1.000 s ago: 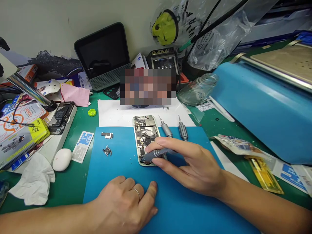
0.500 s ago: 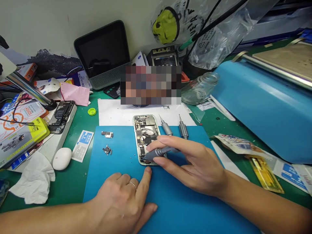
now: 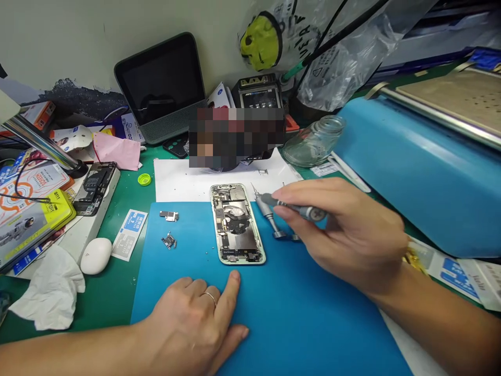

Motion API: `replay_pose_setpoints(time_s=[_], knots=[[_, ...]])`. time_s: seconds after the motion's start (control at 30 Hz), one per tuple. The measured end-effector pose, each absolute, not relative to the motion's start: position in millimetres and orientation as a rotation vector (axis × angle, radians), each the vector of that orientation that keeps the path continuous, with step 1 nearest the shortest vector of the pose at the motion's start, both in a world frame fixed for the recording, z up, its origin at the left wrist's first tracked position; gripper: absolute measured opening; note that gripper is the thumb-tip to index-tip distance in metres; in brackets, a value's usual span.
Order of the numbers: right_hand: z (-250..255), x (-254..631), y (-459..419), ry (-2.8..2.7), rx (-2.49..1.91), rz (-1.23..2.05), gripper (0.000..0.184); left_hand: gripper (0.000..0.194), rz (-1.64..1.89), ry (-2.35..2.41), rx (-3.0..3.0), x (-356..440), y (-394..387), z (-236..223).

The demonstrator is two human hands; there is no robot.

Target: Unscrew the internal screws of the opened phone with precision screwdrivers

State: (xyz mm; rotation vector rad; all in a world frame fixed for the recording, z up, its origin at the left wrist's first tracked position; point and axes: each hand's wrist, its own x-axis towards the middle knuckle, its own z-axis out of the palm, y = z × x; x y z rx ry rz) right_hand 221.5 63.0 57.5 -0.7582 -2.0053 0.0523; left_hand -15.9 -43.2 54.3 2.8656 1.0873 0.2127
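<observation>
In the head view, the opened phone (image 3: 238,224) lies on the blue mat (image 3: 297,318), the right hand (image 3: 352,235) clamped on a grey screwdriver (image 3: 303,211) to the phone's right, the left hand (image 3: 195,318), thumb and pointing forefinger apart, just on the phone's near side.

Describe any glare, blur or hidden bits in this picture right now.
Head view: a pixelated block covers something beyond the white paper; head view: bright highlights streak the metal pole and the blue case; head view: the opened phone looks fairly clear, but the specks beside it are too small to identify.
</observation>
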Motion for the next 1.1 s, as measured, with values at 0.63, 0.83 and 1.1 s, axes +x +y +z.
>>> replay_pose_setpoints(time_s=[0.63, 0.83, 1.1], knots=[[43.8, 240.1, 79.2, -2.493, -0.917, 0.119, 0.027, 0.049, 0.202, 1.094, 2.859, -16.3, -42.3, 52.6], [43.1, 238.4, 78.4, -2.505, -0.924, 0.135, 0.027, 0.049, 0.213, 1.103, 2.862, -16.7, -42.4, 51.7], [41.3, 238.6, 79.9, -2.549, -0.886, 0.080, 0.027, 0.051, 0.219, 1.099, 2.845, -16.3, -42.9, 54.2]])
